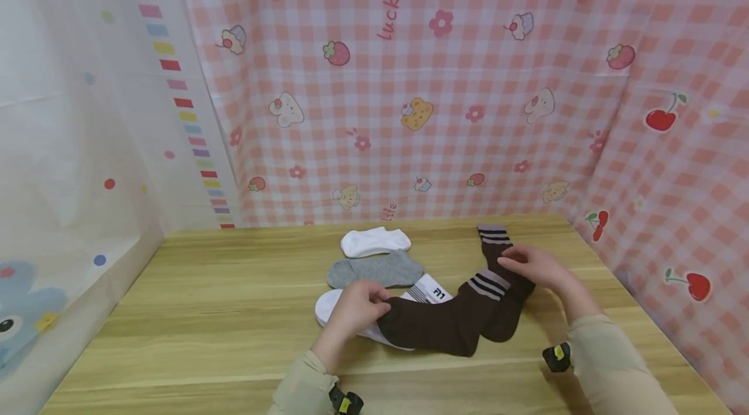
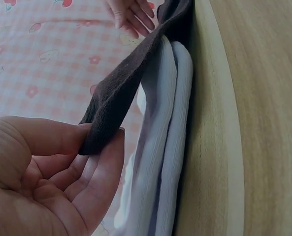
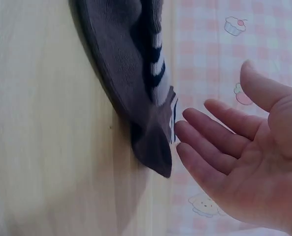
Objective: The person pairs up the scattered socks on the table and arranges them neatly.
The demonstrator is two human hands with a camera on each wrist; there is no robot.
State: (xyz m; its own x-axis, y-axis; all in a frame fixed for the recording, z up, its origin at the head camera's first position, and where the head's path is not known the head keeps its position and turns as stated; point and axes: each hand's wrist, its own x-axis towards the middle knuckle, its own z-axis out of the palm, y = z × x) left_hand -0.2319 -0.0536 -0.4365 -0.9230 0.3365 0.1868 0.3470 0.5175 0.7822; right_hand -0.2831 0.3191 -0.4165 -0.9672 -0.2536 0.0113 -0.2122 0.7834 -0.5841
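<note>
My left hand [image 1: 358, 306] pinches the toe end of a dark brown sock [image 1: 439, 324] between thumb and fingers. In the left wrist view that toe [image 2: 106, 118] is raised off a pair of white socks [image 2: 155, 147] lying under it. The brown sock's cuff has grey and black stripes and overlaps a second brown sock [image 1: 506, 321] to the right. Over this second sock is my right hand [image 1: 537, 267], its fingers extended and holding nothing. The right wrist view shows the palm [image 3: 264, 182] beside the dark fabric [image 3: 116, 59], a small gap between them.
Behind the white pair, whose printed cuff [image 1: 432, 290] shows, lie a grey ankle sock [image 1: 374, 270] and a white ankle sock [image 1: 374, 242]. The wooden table [image 1: 222, 324] meets a pink checked cloth [image 1: 374, 161] at the back and a white cloth [image 1: 76, 142] at the left.
</note>
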